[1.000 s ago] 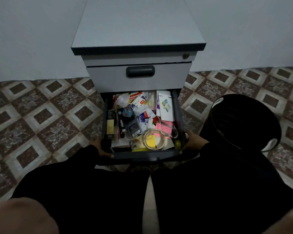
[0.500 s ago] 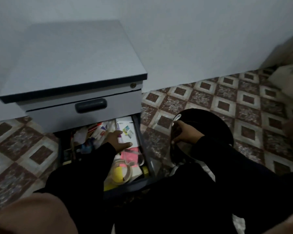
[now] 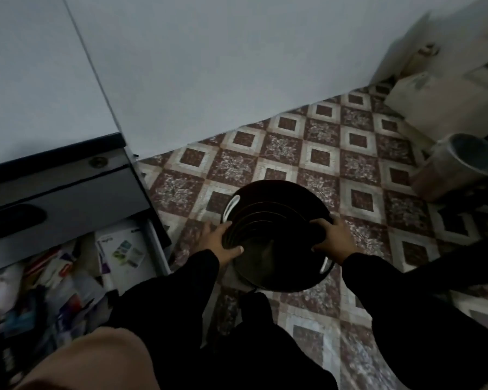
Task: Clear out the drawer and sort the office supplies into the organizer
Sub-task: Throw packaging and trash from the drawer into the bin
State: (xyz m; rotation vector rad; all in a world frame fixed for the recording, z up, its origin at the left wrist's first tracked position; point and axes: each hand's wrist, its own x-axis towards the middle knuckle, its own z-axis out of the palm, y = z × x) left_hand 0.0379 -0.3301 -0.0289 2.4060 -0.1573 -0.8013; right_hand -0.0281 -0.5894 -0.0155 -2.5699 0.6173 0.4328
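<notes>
Your left hand (image 3: 219, 243) and right hand (image 3: 332, 240) grip opposite sides of the round black organizer (image 3: 276, 235), fingers curled over its rim, presumably to steady or reposition it near the open drawer (image 3: 68, 277). The organizer rests on the patterned tile floor (image 3: 321, 159); its inner dividers appear concentric, though dimness obscures them. Supplies remain heaped in the drawer; a bin (image 3: 459, 164) stands by the grey wall (image 3: 237, 66)

The patterned tile floor (image 3: 321, 159) carries a grey drawer cabinet (image 3: 54, 175) at left. A round black organizer (image 3: 279, 198) sits on the tiles beside it. A bin (image 3: 457, 167) stands at far right.
</notes>
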